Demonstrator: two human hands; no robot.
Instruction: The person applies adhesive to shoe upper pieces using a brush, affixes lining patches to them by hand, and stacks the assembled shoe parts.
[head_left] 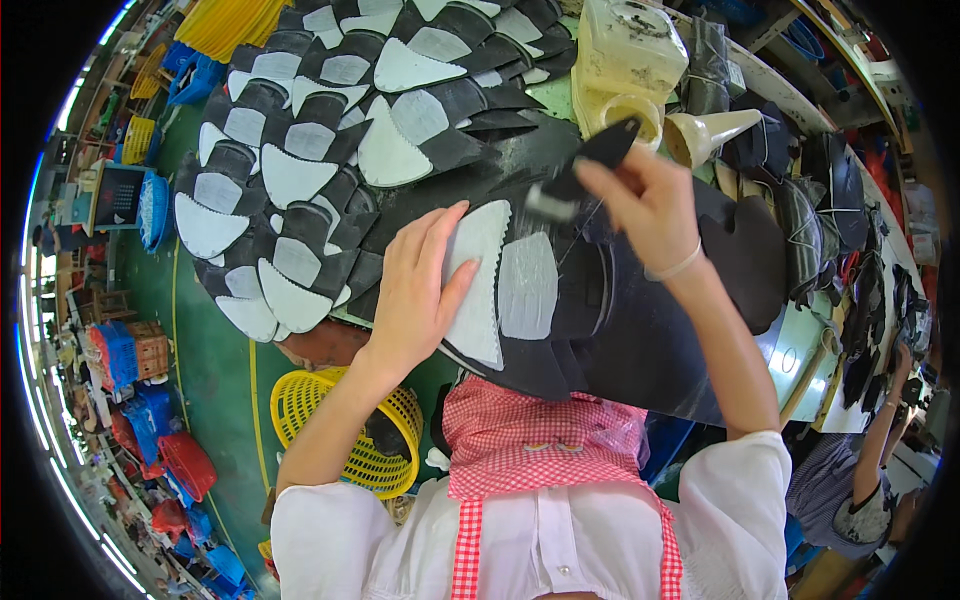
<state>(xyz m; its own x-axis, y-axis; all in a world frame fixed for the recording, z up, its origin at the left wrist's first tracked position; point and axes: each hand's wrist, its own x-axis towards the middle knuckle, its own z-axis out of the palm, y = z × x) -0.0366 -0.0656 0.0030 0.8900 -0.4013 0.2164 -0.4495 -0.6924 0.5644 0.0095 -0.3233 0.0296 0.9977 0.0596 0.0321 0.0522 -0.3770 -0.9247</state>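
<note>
Brush (pixel 583 170) up in the right hand (pixel 645 205), fingers pinched tight around its dark handle, bristle end hanging down and to the left, just above the black board (pixel 620 330). Left hand (pixel 415 290) lies flat and open, fingers spread, holding nothing but pressing down on a pale piece with a toothed edge (pixel 478 280). That piece sits right under the palm and fingertips, on the board. Just to the right of those fingers lies a second piece (pixel 527 285), dark with a greyish-white coat, directly below the brush.

By the look of it, this is the coating step: one piece held still, the brush between strokes. The next move seems to call for a steady drop of the bristles onto the piece, with the left fingers kept clear of the wet patch.

Beyond the left hand, up and away, rows of finished pieces (pixel 300 170) overlap like scales, each with its pale patch. Past the right hand stand a cloudy plastic jug (pixel 630 50) and a pale funnel (pixel 705 132) on its side. Below the left wrist, a yellow basket (pixel 350 420) sits on the green floor. Far to the right, another person's arm (pixel 885 420) reaches over a neighbouring table.
</note>
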